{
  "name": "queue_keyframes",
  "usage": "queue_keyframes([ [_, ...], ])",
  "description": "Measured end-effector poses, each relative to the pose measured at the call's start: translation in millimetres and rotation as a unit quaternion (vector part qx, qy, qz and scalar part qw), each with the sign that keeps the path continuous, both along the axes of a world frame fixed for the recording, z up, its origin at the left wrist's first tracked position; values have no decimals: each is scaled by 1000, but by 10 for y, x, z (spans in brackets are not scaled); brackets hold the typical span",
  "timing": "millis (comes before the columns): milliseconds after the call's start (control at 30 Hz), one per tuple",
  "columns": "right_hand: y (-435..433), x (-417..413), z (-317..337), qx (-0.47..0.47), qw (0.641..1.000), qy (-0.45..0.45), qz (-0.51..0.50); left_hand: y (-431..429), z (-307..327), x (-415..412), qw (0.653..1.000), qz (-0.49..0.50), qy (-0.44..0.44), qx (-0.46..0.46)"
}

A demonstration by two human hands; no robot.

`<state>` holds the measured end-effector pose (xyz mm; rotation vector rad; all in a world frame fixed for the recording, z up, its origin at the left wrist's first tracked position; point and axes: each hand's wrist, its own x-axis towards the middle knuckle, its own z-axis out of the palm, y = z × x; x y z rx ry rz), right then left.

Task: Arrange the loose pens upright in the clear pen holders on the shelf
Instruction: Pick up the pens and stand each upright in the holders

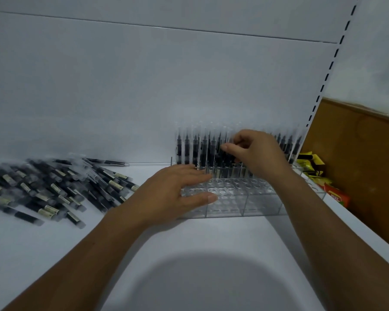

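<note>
Figure: pen sorting on a white shelf (211, 254), seen from the head camera, described from front to back.

- **Left hand** (175, 189): It lies on the left end of the holder (245, 205). Its fingers (195, 170) are straight and spread across the top, with the thumb along the front edge. It holds nothing and probably steadies the light, clear rack against sliding.
- **Holder:** The front rows of holes are empty.
- **Loose pens** (54, 189): They lie flat in a heap on the shelf to the left of the holder, apart from it.
- **Right hand** (256, 153): It is above the rear of the holder. Its fingers (228, 147) are curled and nearly closed, and they seem to pinch the top of a pen (225, 154) between thumb and forefinger. Blur hides the exact contact.
- **Upright pens** (202, 151): They fill the back rows of the holder.
- **Packets** (312, 169): They lie to the right of the holder, beyond its far end.

Handling (a judgement): each pen looks slim, light and stiff, with a smooth plastic barrel that may slip. It is best held high on the barrel with the fingertips, which leaves the lower end free to find a hole.
</note>
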<state>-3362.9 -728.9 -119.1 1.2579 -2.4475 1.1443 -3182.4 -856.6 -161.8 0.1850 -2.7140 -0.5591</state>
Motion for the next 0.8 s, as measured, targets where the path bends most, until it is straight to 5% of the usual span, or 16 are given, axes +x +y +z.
queue_keyframes([
  [300, 352, 80, 165, 90, 996, 11, -22, 42, 116, 69, 998, -1, -1, 60],
  [433, 279, 337, 395, 113, 992, 21, 46, -123, 306, 236, 998, 41, 13, 53],
  [800, -968, 1291, 282, 277, 936, 97, 195, -812, -85, 1409, 931, 333, 147, 27],
])
